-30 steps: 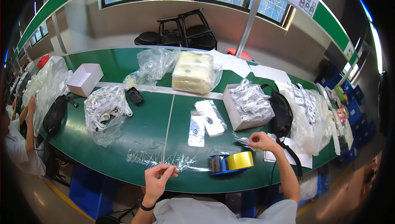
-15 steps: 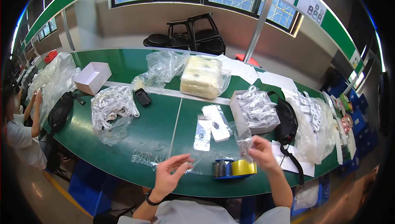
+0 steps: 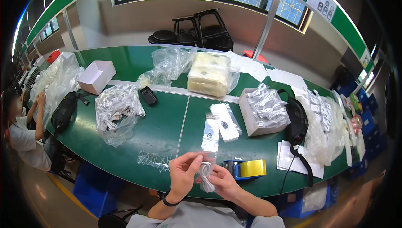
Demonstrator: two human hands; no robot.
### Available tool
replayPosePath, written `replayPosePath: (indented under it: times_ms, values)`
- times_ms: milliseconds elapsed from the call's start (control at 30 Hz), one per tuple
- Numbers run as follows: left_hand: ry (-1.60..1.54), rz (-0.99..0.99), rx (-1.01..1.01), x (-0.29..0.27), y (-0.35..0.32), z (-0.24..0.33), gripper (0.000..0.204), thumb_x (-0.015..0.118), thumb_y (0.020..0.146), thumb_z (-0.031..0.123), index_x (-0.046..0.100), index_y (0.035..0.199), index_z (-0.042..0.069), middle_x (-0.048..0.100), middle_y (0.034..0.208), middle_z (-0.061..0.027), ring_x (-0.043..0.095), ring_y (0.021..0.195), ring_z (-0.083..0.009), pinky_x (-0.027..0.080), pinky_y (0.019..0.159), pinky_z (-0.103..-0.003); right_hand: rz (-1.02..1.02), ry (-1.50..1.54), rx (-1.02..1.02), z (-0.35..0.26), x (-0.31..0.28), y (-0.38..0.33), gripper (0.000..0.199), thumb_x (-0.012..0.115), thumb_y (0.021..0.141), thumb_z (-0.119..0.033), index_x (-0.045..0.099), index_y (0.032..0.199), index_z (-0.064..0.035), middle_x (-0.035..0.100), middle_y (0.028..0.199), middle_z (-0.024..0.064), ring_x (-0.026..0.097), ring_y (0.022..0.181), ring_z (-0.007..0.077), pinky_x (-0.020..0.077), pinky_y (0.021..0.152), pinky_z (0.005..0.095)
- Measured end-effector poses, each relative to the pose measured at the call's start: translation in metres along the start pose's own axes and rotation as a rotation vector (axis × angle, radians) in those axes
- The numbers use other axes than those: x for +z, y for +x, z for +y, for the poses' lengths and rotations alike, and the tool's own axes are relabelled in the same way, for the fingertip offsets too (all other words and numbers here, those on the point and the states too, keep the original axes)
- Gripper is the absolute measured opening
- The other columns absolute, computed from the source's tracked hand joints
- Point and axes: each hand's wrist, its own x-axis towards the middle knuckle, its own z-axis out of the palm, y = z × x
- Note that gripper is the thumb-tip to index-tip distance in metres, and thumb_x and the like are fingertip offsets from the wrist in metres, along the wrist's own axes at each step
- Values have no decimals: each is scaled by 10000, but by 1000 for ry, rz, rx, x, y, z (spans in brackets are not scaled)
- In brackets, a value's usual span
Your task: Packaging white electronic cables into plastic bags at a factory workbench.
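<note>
A coiled white cable in a small clear plastic bag is held up in front of me near the table's front edge. My left hand pinches the upper part of the bag between thumb and fingers. On the other side my right hand grips the bag around the coil. Just beyond my hands lie flat clear bags and a stack of white ones. Right of my right hand stands a blue tape dispenser with a yellow roll.
A white box of bagged cables stands to the right, beside a black waist bag. Left lies a heap of white cables. Clear strips lie on the green table. A co-worker is at far left.
My right hand has brought the bagged cable left and down from near the white box. My left hand has moved right and closed on the bag's upper part.
</note>
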Motion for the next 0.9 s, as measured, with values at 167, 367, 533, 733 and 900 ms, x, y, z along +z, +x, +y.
replayPosePath:
  times_ms: [167,367,533,733,900]
  values:
    - [198,88,142,1,5,-5,154,620,962,30,721,984,-84,761,897,-143,733,834,-177,572,742,-265,254,-872,-506,-21,13,8,419,606,921,-19,509,1327,14,582,1258,122,560,1212,224,429,1061,364]
    - [435,17,187,0,-2,-1,110,674,919,8,740,980,-56,766,871,-120,732,799,-140,564,729,-240,400,-1405,-831,-68,64,16,347,686,823,18,600,1160,24,600,1190,172,609,1101,295,491,939,387]
    - [476,-13,180,2,-7,2,126,667,926,18,734,1005,-54,765,867,-117,739,810,-146,559,739,-239,281,-1488,-799,-75,56,27,112,747,811,14,682,902,5,693,994,122,691,882,292,550,755,353]
    - [240,-27,59,-6,-9,-1,173,616,971,44,700,1071,-70,758,878,-110,741,830,-152,547,724,-234,247,-1461,-739,-75,57,27,123,737,814,27,677,919,6,688,987,123,694,867,292,552,750,348]
    - [318,70,101,-7,-12,-9,144,648,952,33,706,1037,-67,758,869,-93,732,802,-128,536,700,-229,191,-1666,-990,-72,61,28,175,760,772,8,699,930,-39,696,1030,98,692,938,292,554,793,381]
